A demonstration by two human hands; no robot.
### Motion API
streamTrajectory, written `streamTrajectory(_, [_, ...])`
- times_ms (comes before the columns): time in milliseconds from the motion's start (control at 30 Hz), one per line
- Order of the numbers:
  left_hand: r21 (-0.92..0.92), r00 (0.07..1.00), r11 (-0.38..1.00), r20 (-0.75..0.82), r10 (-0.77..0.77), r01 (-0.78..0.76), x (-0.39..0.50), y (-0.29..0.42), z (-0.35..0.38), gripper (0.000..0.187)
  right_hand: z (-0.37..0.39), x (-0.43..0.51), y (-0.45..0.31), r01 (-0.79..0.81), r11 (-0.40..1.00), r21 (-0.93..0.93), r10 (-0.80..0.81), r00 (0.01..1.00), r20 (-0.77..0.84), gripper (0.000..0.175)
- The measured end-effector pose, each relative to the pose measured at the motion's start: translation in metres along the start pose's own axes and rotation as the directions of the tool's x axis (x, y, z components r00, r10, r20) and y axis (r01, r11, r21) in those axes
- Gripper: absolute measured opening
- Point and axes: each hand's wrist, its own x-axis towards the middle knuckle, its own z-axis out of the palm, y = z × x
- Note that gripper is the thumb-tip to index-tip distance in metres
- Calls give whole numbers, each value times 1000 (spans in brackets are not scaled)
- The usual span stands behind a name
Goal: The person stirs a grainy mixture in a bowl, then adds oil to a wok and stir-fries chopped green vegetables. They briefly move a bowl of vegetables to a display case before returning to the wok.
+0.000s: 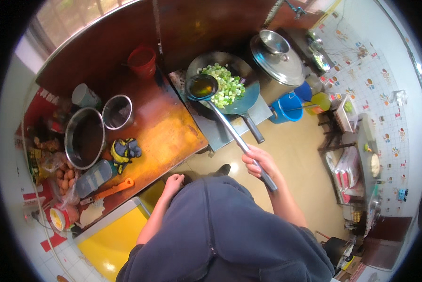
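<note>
My right hand [259, 161] is wrapped around the metal handle of a ladle [228, 125]. The ladle's dark bowl [200, 87] holds yellowish-brown liquid, probably oil, and hangs over the left rim of a wok [251, 93]. Chopped green and white vegetables, which look like scallions, [228, 84] are heaped inside the wok. Its dark handle [254, 130] points toward me. Close to my body, left of the wok handle, my left hand [175, 181] is loosely curled with nothing visible in it.
On the wooden counter [172, 130] at left are metal basins [85, 137], a cloth [124, 151], an orange-handled tool [112, 190] and a bag of eggs [65, 178]. A lidded pot [281, 65] stands right of the wok, near a blue bucket [286, 107]. Shelves [341, 169] line the right wall.
</note>
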Motion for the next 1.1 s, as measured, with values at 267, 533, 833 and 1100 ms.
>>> streamTrajectory(267, [63, 999, 998, -46, 19, -16, 5, 18, 8, 36, -66, 2, -47, 57, 997, 57, -40, 963, -268, 11])
streamTrajectory(533, [-186, 982, 982, -173, -73, 40, -9, 18, 22, 32, -110, 72, -135, -82, 959, 270, 134, 975, -179, 15])
streamTrajectory(833, [-270, 926, 962, -358, -123, 23, -9, -16, 68, 34, -104, 158, -204, -276, 939, 205, 293, 954, -57, 22])
streamTrajectory(1100, [-337, 889, 942, -435, -144, -12, -13, -19, 115, 35, -94, 180, -222, -424, 871, -248, 412, 906, -101, 22])
